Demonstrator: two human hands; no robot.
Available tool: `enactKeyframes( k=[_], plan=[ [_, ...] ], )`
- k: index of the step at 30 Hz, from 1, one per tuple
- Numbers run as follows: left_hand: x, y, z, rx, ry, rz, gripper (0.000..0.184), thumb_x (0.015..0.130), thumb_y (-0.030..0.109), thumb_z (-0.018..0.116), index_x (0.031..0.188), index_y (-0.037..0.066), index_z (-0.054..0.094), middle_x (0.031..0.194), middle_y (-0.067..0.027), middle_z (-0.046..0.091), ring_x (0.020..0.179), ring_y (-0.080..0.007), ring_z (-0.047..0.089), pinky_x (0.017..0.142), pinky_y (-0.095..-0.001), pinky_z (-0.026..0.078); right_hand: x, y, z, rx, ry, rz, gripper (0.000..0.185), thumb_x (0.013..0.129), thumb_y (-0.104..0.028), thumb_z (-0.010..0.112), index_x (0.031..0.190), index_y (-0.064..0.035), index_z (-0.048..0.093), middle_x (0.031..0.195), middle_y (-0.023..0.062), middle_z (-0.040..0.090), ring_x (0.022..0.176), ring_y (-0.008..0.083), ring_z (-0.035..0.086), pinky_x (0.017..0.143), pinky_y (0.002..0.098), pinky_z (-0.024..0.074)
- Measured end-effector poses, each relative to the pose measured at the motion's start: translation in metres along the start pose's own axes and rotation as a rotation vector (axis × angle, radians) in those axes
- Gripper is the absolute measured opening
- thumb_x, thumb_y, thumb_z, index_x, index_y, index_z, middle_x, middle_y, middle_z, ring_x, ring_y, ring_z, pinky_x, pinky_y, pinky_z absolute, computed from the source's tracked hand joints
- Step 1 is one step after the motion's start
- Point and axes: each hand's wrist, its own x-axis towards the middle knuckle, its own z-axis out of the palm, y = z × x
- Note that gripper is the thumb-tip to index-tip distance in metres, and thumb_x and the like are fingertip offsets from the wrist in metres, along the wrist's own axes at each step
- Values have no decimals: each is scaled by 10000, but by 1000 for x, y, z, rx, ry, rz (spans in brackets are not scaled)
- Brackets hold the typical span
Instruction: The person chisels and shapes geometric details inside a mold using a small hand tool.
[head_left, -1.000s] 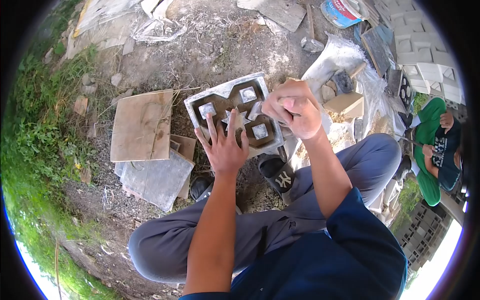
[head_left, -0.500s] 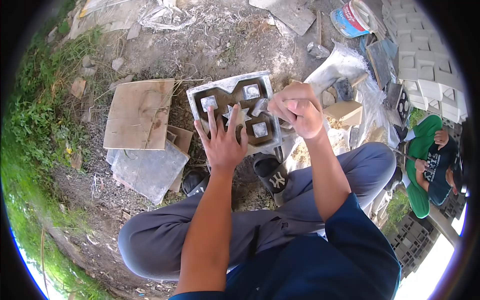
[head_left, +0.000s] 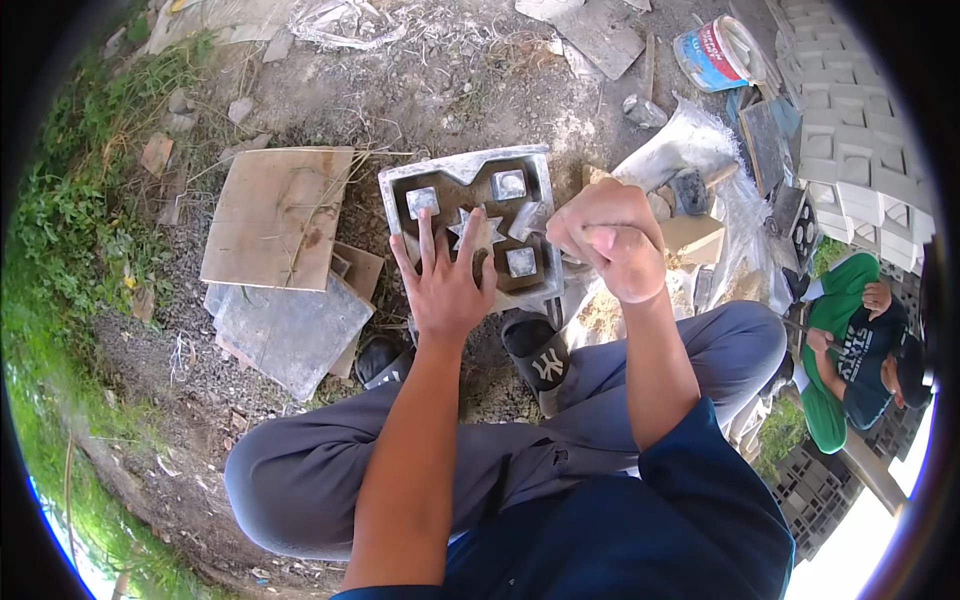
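A metal block mould (head_left: 462,165) with a raised rim lies on the ground before my feet. Inside it are square posts (head_left: 508,185) and a central star (head_left: 477,230). My left hand (head_left: 447,290) rests on the mould's near left part, fingers spread, fingertips reaching the star and a post. Over the right rim, my right hand (head_left: 612,240) is closed in a fist. From the fist a pale, flared, brush-like tool (head_left: 527,221) extends into the mould; its handle is hidden by the fingers.
Wooden boards (head_left: 278,215) and a grey slab (head_left: 292,335) are stacked on the left. A plastic sack (head_left: 685,135) with rubble lies right; a paint bucket (head_left: 712,55) stands beyond. A person in green trousers (head_left: 840,300) sits far right, near stacked white blocks (head_left: 835,110).
My right hand has shifted slightly right and nearer to me, with the pale tool still in the mould. My left hand stays spread on the mould. The view has shifted a little.
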Motion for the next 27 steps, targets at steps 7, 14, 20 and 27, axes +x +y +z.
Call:
enactKeyframes(
  k=[7, 14, 20, 27],
  plan=[
    [1, -2, 3, 12, 19, 7, 679, 993, 411, 566, 1631, 272, 378, 1314, -238, 644, 1597, -361, 213, 1249, -687, 16, 9, 13, -4, -21, -70, 33, 415, 889, -237, 493, 562, -25, 349, 498, 28, 309, 447, 155, 287, 462, 338, 222],
    [1, -1, 0, 9, 17, 2, 678, 987, 407, 574, 1621, 251, 393, 1309, -236, 649, 1598, -362, 209, 1251, -684, 9, 15, 10, 0, -25, -64, 56, 401, 884, -234, 517, 583, -13, 372, 509, 42, 319, 466, 166, 287, 476, 345, 247],
    [-2, -1, 2, 7, 4, 2, 660, 995, 418, 562, 1616, 253, 405, 1295, -234, 647, 1599, -359, 206, 1250, -686, -5, 15, 15, 9, -99, -41, -32, 572, 973, -365, 535, 549, -46, 320, 485, 21, 280, 427, 143, 270, 447, 333, 179],
    [-2, -1, 2, 17, 1, 0, 662, 1003, 413, 550, 1627, 265, 384, 1307, -235, 645, 1608, -347, 181, 1252, -679, -7, 16, 17, -5, -20, 36, -1, 390, 842, -200, 504, 548, -13, 327, 500, 44, 333, 464, 149, 295, 476, 331, 242]
  ],
)
